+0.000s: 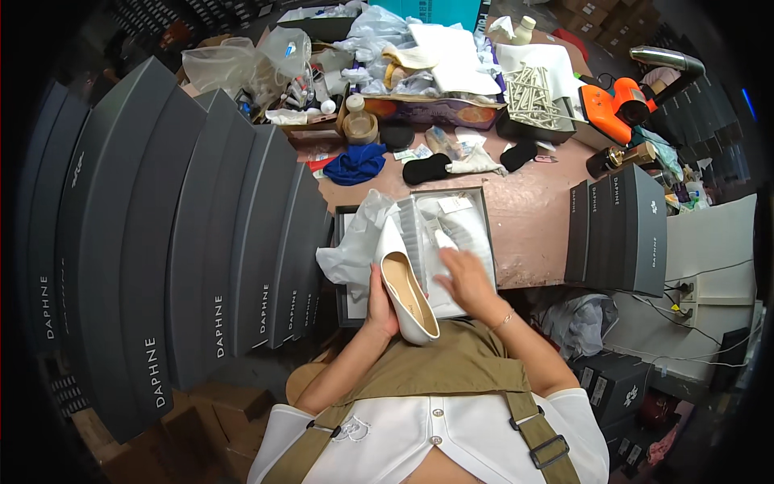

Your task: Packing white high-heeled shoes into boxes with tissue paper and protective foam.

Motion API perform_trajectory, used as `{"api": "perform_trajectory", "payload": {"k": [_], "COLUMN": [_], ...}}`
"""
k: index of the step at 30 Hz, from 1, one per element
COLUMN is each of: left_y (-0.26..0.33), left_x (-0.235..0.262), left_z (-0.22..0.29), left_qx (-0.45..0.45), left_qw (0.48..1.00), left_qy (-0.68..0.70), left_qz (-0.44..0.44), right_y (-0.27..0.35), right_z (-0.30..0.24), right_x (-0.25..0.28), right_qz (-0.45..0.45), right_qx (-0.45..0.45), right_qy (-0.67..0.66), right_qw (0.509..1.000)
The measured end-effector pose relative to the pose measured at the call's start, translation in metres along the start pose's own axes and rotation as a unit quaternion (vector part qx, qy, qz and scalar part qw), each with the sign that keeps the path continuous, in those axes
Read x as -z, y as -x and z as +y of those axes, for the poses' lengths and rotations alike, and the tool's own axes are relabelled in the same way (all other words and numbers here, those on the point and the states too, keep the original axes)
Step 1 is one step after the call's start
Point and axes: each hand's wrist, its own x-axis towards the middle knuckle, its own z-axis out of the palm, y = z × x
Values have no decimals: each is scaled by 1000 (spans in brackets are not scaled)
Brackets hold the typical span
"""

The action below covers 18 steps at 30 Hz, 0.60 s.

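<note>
My left hand is closed around the side of a white pointed-toe pump, its toe pointing away from me and its beige insole facing up. Just right of the shoe, my right hand is smeared by motion, so its grip is unclear. Its fingertips are close to a small white piece, whose kind I cannot make out. Beneath both hands lies an open grey shoe box with white lining. Crumpled white tissue paper spills over its left side.
Tall rows of dark shoe boxes crowd the left; more boxes stand at right. Behind are a blue cloth, black pads, a tray of white sticks and an orange heat-gun-like tool.
</note>
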Motion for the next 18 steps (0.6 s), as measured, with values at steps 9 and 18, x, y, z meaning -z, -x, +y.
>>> {"api": "perform_trajectory", "payload": {"k": [9,18], "left_y": [16,-42], "left_x": [-18,6], "left_z": [-20,16], "left_qx": [-42,-49], "left_qw": [997,972], "left_qy": [-64,-230], "left_qz": [20,12], "right_y": [-34,-12], "right_z": [-19,-42], "right_x": [-80,-56], "right_qz": [-186,-281], "right_qx": [-63,-149], "right_qy": [-228,-177], "right_qw": [954,931]}}
